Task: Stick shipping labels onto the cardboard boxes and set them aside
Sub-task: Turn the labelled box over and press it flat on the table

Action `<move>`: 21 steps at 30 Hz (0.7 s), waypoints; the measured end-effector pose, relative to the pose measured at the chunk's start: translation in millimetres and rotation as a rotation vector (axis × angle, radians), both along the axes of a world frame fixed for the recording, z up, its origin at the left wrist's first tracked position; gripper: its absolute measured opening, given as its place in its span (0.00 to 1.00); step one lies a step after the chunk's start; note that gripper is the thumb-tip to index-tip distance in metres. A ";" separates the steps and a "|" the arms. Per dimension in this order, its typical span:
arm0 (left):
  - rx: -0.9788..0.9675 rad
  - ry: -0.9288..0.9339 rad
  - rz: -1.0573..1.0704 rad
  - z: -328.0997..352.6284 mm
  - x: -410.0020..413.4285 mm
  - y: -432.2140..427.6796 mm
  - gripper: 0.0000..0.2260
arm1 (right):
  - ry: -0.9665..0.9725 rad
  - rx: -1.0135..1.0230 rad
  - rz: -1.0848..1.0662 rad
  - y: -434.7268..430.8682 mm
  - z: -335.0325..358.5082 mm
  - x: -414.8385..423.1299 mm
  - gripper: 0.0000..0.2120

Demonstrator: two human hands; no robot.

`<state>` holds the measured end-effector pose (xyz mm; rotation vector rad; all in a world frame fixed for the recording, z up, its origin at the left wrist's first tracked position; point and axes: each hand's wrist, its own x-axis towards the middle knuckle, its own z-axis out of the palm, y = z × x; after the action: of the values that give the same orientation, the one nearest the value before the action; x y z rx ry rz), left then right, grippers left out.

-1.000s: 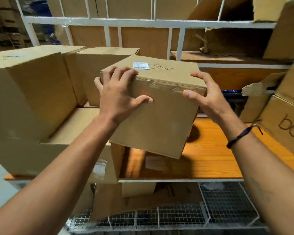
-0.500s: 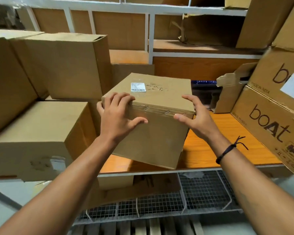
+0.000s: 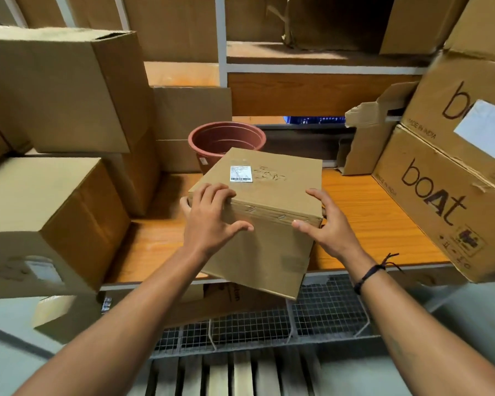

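I hold a plain cardboard box in both hands, tilted, over the front edge of an orange wooden shelf. A small white barcode label is stuck on its top face. My left hand grips the box's near left top corner, fingers curled over the top and thumb on the front face. My right hand grips the near right corner, thumb on the front and fingers down the right side. The box's bottom hangs past the shelf edge.
Stacked plain boxes fill the shelf's left side. A reddish plastic pot stands behind the held box. Two printed "boAt" cartons lean at the right, with a torn carton beside them. A wire mesh rack lies below.
The box and both hands have come lower and closer to the shelf surface. The view has tilted down, and the reddish pot behind the box has come into sight.
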<state>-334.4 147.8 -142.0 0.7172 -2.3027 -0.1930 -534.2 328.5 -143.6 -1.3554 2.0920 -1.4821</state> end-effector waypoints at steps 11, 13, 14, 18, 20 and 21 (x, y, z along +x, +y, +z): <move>-0.033 -0.048 -0.084 -36.5 -84.3 25.9 0.32 | 0.037 0.034 -0.117 49.2 -33.2 -72.4 0.37; -0.045 -0.032 -0.106 -40.2 -96.0 23.8 0.32 | 0.046 0.029 -0.140 53.0 -36.6 -78.0 0.36; -0.051 -0.032 -0.118 -40.7 -102.4 21.6 0.32 | 0.051 0.035 -0.151 53.6 -37.4 -82.0 0.36; -0.025 -0.060 -0.163 -44.1 -120.8 11.9 0.32 | 0.062 0.069 -0.171 51.3 -44.0 -95.3 0.38; -0.013 -0.078 -0.161 -45.0 -127.4 9.0 0.32 | 0.070 0.102 -0.180 48.2 -45.6 -101.4 0.40; -0.015 -0.081 -0.157 -45.9 -130.1 7.5 0.32 | 0.070 0.124 -0.185 46.9 -45.6 -104.3 0.40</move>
<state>-464.6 155.3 -188.0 0.5447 -2.4363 -0.2218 -638.6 375.4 -189.1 -1.2142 2.3665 -1.3616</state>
